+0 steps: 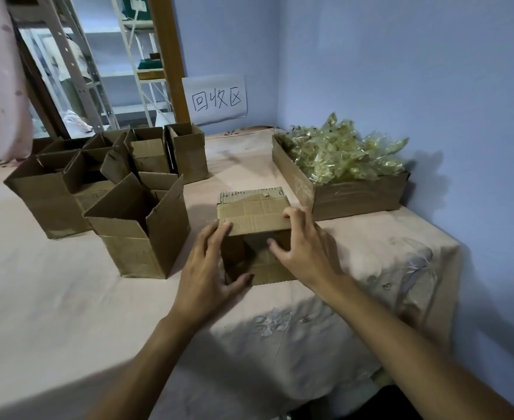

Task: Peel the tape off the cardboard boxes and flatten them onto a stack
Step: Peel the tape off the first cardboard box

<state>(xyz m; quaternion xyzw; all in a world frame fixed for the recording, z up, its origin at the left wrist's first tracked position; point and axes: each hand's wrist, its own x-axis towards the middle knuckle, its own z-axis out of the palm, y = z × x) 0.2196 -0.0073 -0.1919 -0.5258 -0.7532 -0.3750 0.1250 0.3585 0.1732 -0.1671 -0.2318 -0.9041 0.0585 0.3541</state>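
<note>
Both hands on one small box (254, 214), mid-desk (52, 298), lying on its side with the open end facing the camera. Left hand (204, 274) clamps the box's left wall: fingers (219, 234) up at the top-left edge, thumb down at the lower-left corner of the opening. Right hand (302, 250) grips the right wall: fingers curl over the top-right edge, thumb inside the opening. Flattened cardboard edges show just behind the box, touching it; can't tell how many pieces. Open boxes (137, 225) stand upright in a cluster to the left, flaps up. Tray (355, 198) at the right against the wall holds a heap of crumpled tape (343, 156). Paper sign (216, 100) on the back wall.
</note>
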